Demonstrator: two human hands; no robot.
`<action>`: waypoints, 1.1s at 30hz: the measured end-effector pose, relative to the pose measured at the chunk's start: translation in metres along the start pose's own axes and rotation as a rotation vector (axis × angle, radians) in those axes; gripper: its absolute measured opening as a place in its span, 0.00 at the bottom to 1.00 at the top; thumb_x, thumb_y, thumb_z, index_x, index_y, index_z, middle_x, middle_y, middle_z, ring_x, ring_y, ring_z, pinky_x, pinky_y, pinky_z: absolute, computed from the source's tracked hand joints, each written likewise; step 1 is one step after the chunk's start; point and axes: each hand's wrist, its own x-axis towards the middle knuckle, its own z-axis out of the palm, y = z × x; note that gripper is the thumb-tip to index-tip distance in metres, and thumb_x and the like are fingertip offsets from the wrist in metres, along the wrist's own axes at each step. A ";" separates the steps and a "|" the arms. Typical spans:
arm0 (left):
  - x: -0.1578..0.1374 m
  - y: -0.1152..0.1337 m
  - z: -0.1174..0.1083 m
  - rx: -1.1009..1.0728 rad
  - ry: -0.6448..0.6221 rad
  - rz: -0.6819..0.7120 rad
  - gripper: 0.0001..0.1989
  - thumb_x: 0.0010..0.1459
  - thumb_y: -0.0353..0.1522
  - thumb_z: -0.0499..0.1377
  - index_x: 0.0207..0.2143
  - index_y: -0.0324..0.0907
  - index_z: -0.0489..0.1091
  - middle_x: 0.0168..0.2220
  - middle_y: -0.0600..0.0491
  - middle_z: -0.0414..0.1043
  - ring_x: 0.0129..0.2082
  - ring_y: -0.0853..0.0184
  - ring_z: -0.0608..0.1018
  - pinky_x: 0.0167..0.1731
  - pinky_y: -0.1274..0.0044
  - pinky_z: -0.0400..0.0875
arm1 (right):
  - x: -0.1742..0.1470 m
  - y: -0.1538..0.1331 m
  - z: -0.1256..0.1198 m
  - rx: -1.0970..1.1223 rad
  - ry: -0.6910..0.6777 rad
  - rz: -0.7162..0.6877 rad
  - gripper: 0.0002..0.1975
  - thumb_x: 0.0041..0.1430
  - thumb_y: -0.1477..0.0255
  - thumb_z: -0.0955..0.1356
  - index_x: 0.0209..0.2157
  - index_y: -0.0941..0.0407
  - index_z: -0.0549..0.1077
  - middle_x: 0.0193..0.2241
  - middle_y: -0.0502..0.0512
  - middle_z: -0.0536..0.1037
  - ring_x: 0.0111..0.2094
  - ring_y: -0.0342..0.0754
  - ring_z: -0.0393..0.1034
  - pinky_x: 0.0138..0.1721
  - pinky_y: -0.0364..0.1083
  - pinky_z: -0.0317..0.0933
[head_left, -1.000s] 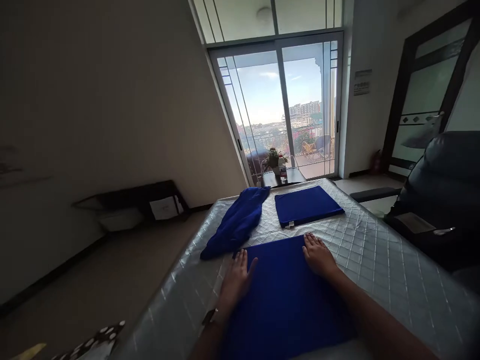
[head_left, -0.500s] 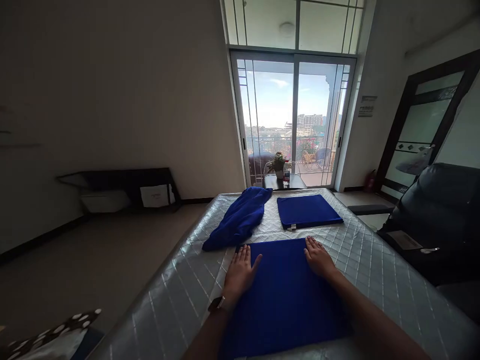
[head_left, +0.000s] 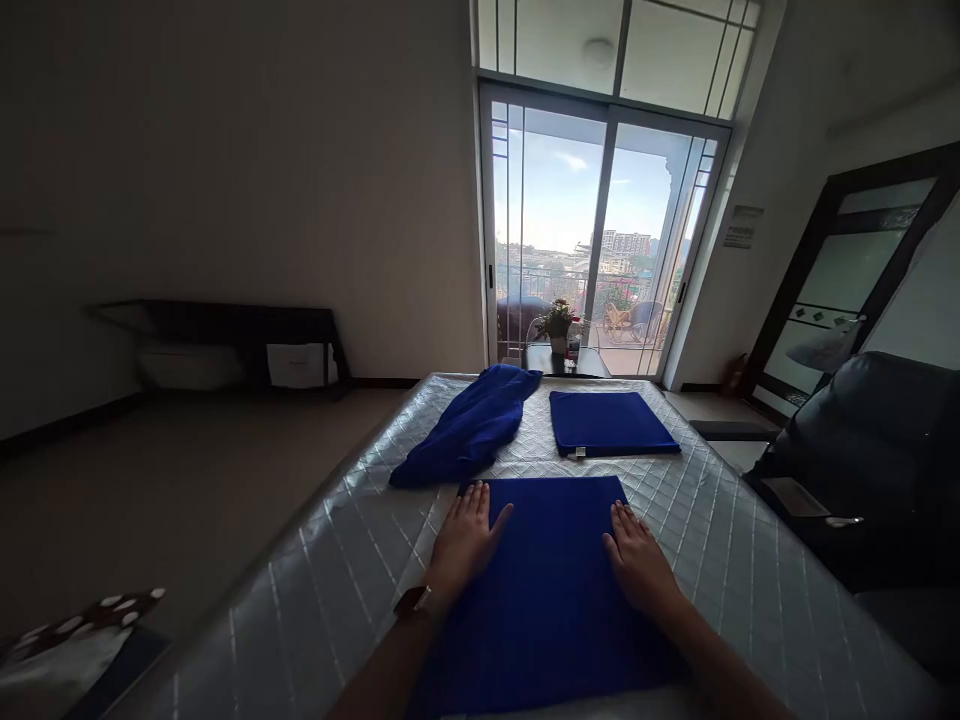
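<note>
Spread flat in front of me is a blue folded cloth (head_left: pixel 551 590) on a silver quilted table cover (head_left: pixel 322 590). My left hand (head_left: pixel 465 540) lies flat on its far left corner, thumb apart from the fingers. On the right edge, a little below the far corner, rests my right hand (head_left: pixel 641 560), palm down with fingers stretched. Beyond them, a second blue cloth (head_left: pixel 611 422), folded into a neat rectangle, has a small white tag at its near edge. A crumpled blue cloth (head_left: pixel 469 425) lies to the far left.
A dark armchair (head_left: pixel 862 450) stands at the right, with a flat card on it. Past the table's far end, a small dark table (head_left: pixel 570 362) holds a potted plant (head_left: pixel 556 320) and a bottle. Polka-dot fabric (head_left: pixel 82 625) shows at the lower left.
My right hand has slid down along the cloth's right edge, toward me. The left hand stays at the far left corner. The view has tilted slightly.
</note>
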 end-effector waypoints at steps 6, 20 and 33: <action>-0.001 0.007 -0.009 0.019 -0.047 -0.019 0.44 0.66 0.56 0.37 0.67 0.29 0.56 0.70 0.37 0.58 0.71 0.53 0.59 0.70 0.59 0.54 | 0.004 0.003 0.001 -0.001 -0.009 -0.010 0.34 0.70 0.62 0.49 0.70 0.65 0.48 0.73 0.61 0.47 0.73 0.51 0.36 0.72 0.55 0.39; -0.051 0.138 -0.012 -0.099 -0.093 0.400 0.31 0.69 0.48 0.44 0.70 0.46 0.52 0.70 0.48 0.59 0.70 0.60 0.63 0.67 0.62 0.64 | 0.001 0.013 -0.001 0.077 -0.003 -0.046 0.33 0.70 0.63 0.51 0.70 0.65 0.48 0.73 0.63 0.47 0.73 0.51 0.37 0.72 0.54 0.37; -0.090 0.052 -0.026 0.025 -0.129 0.155 0.34 0.68 0.50 0.45 0.70 0.47 0.49 0.71 0.50 0.56 0.70 0.58 0.61 0.68 0.60 0.61 | 0.001 0.015 0.000 0.090 0.003 -0.047 0.33 0.70 0.62 0.49 0.71 0.64 0.48 0.72 0.60 0.47 0.73 0.51 0.38 0.72 0.55 0.38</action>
